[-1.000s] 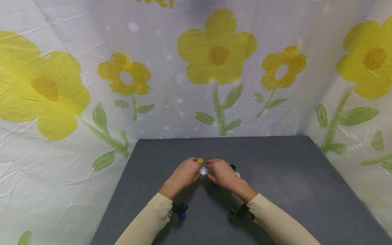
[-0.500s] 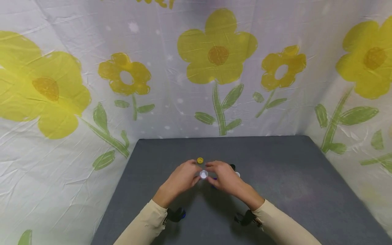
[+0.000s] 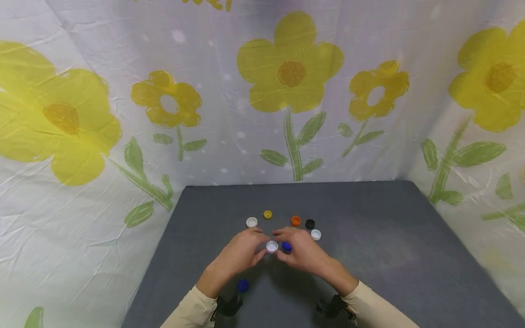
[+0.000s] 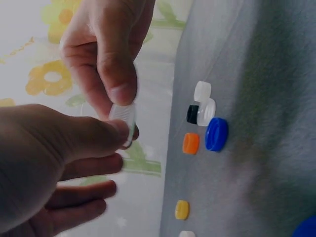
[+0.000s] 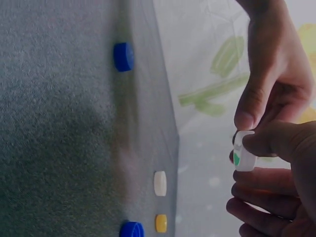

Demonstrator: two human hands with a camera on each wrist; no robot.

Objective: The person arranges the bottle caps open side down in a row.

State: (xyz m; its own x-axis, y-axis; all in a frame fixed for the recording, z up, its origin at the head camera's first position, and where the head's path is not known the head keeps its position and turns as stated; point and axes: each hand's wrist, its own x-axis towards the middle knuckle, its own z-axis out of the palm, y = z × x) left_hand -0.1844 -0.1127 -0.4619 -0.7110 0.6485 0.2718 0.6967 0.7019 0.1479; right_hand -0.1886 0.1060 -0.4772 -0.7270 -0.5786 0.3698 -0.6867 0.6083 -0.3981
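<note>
- The left hand (image 3: pixel 234 255) pinches the near-left edge of a held white cap (image 3: pixel 272 247) between thumb and fingers; its other fingers extend loosely beyond it.
- The right hand (image 3: pixel 304 252) clamps the same cap from the opposite edge, thumb against fingers; the two hands almost meet there.
- The held white cap is raised above the grey table (image 3: pixel 381 278), between the hands; a green mark shows on it in the right wrist view.
- Beyond the hands lie a ridged white cap (image 3: pixel 251 222), a yellow cap (image 3: pixel 267 214), an orange cap (image 3: pixel 295 221) and a black cap (image 3: pixel 310 223); a plain white cap (image 3: pixel 315 234) lies just beside the black one.
- One blue cap (image 3: pixel 286 246) shows between the right hand's thumb and fingers, down on the table; another blue cap (image 3: pixel 243 285) lies near the left wrist.
- A flowered backdrop (image 3: pixel 221 136) hangs behind the table; cream sleeves (image 3: pixel 375 306) cover both forearms.
</note>
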